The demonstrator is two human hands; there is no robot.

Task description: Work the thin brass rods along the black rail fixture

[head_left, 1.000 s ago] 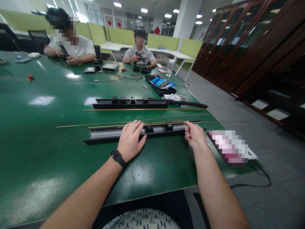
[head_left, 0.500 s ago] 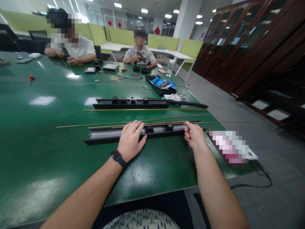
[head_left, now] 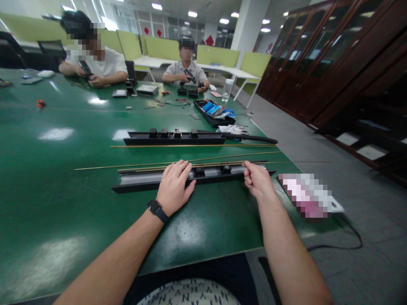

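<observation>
A black rail (head_left: pixel 138 186) with a pale inner channel lies across the table before me. My left hand (head_left: pixel 174 186), wearing a dark watch, rests on it palm down with fingers stretched out. Two black blocks (head_left: pixel 226 168) sit in the channel between my hands. At the rail's right part, my right hand (head_left: pixel 258 178) is closed in a pinch on a thin brass-coloured rod (head_left: pixel 216 164), which runs along the rail's far edge and sticks out past the hand. Another thin rod (head_left: pixel 101 167) lies slanted just behind. My left fingers hide part of the rail.
Farther back lie a third rod (head_left: pixel 178 146) and a second black rail (head_left: pixel 174 141) with several blocks. Behind them are white gloves (head_left: pixel 232 129) and a black tray (head_left: pixel 219 123) of blue items. A blurred pink-and-white object (head_left: pixel 305 197) lies right. Two people sit across the green table (head_left: pixel 79 203).
My right hand has shifted slightly left along the rail, still pinching the rod. My left hand stays in place.
</observation>
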